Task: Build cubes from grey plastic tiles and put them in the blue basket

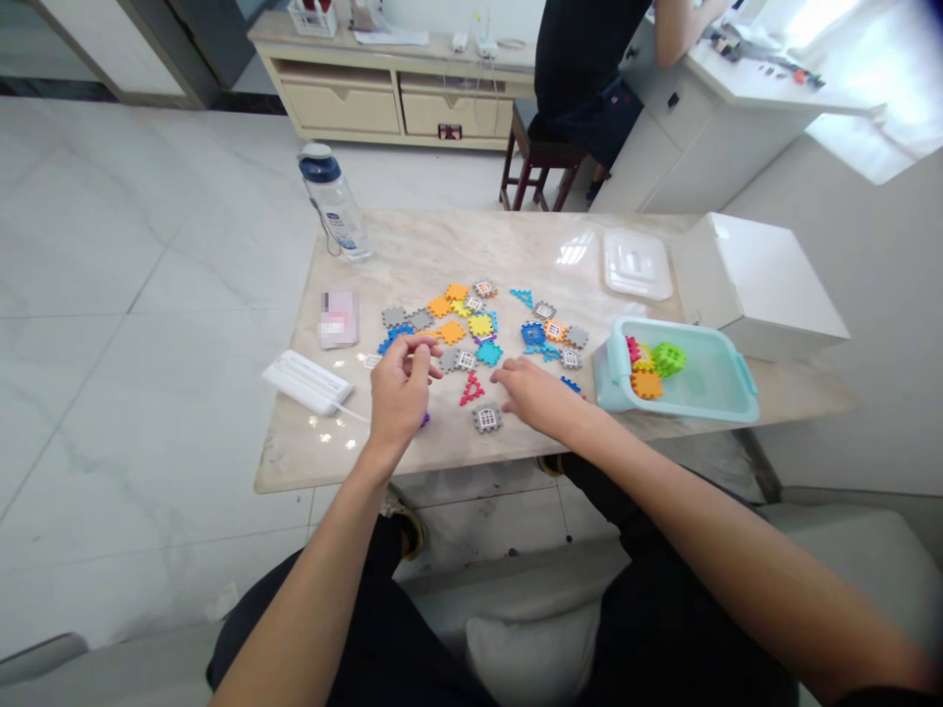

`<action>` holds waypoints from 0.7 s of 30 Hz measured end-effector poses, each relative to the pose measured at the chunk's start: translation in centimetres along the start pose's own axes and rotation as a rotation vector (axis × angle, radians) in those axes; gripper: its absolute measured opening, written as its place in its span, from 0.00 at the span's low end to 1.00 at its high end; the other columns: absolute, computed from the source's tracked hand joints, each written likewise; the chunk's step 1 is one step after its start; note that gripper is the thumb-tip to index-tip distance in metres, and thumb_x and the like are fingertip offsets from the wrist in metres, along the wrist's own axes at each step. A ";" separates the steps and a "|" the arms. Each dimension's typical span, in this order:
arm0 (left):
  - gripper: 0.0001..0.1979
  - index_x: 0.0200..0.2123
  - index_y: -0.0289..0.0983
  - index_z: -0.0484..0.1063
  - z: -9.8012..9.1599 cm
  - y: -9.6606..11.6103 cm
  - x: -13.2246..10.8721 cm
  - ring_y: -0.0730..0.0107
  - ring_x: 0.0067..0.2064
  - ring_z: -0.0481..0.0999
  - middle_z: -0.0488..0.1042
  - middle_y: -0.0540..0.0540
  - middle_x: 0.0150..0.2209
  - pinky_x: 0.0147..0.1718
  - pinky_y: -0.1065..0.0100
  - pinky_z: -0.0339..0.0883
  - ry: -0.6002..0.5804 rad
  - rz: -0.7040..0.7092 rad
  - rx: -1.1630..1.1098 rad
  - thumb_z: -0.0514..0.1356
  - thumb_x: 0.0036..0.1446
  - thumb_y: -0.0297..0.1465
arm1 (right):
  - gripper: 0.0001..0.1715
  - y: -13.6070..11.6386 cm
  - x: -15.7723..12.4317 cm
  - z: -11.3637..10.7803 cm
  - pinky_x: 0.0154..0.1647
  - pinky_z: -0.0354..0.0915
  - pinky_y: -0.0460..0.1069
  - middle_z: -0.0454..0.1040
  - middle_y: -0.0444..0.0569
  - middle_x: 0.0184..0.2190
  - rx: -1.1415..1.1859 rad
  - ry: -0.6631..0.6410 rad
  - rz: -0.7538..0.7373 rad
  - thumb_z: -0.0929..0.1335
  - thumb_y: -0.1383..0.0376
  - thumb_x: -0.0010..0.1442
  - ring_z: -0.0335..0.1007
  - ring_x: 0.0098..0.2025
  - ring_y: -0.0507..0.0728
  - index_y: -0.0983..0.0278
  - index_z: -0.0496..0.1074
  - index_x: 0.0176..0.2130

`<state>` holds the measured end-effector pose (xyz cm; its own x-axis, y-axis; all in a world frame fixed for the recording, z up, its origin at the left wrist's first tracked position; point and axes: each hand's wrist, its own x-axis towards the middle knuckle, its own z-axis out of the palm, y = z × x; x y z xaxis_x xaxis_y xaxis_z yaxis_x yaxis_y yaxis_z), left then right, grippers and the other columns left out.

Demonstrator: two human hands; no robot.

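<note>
My left hand (402, 393) hovers over the left part of the table, its fingers loosely bent and apart, with nothing visible in it. Blue puzzle tiles (398, 336) lie just beyond it, and a purple piece peeks out beside the palm. My right hand (541, 393) reaches in from the right, fingers bent down and spread, no piece visible in them. Between the hands lie a red triangular piece (471, 389) and a grey tile with a white window grid (487, 419). Farther back are a teal tile (488, 353), orange tiles (451, 332) and a yellow tile (480, 326).
A light-blue tub (707, 405) holding several joined pieces stands at the right, near a clear lid (637, 263) and a white box (770, 280). At the left are a water bottle (339, 211), a pink packet (339, 319) and a white device (305, 381). Another person (582, 74) sits beyond the table.
</note>
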<state>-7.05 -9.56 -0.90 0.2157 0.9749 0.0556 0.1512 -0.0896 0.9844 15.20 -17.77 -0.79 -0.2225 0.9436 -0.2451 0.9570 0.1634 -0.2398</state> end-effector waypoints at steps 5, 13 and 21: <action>0.11 0.47 0.39 0.78 1.0 -0.3 -0.2 0.70 0.32 0.81 0.83 0.45 0.42 0.33 0.68 0.73 -0.056 -0.017 0.042 0.60 0.69 0.38 | 0.22 6.9 0.1 -2.3 0.64 0.64 0.51 0.76 0.62 0.55 -0.100 0.079 0.313 0.60 0.78 0.72 0.72 0.58 0.63 0.69 0.76 0.57; 0.12 0.47 0.38 0.78 1.6 -0.3 -0.7 0.69 0.32 0.82 0.84 0.44 0.42 0.32 0.68 0.73 -0.132 -0.013 0.090 0.61 0.68 0.39 | 0.27 10.1 -0.7 1.3 0.65 0.63 0.55 0.73 0.69 0.59 -0.217 -0.030 0.405 0.57 0.79 0.72 0.70 0.61 0.66 0.75 0.73 0.62; 0.12 0.47 0.39 0.78 1.3 -0.5 -0.6 0.68 0.33 0.82 0.84 0.44 0.42 0.33 0.67 0.73 -0.165 -0.051 0.104 0.60 0.69 0.39 | 0.27 11.4 -0.1 2.4 0.64 0.63 0.54 0.73 0.69 0.58 -0.203 -0.070 0.417 0.56 0.79 0.72 0.71 0.58 0.64 0.76 0.72 0.62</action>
<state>-5.98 -10.38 -1.65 0.3595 0.9327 -0.0302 0.2631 -0.0702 0.9622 25.65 -16.69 -5.78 0.1830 0.9201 -0.3464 0.9830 -0.1655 0.0796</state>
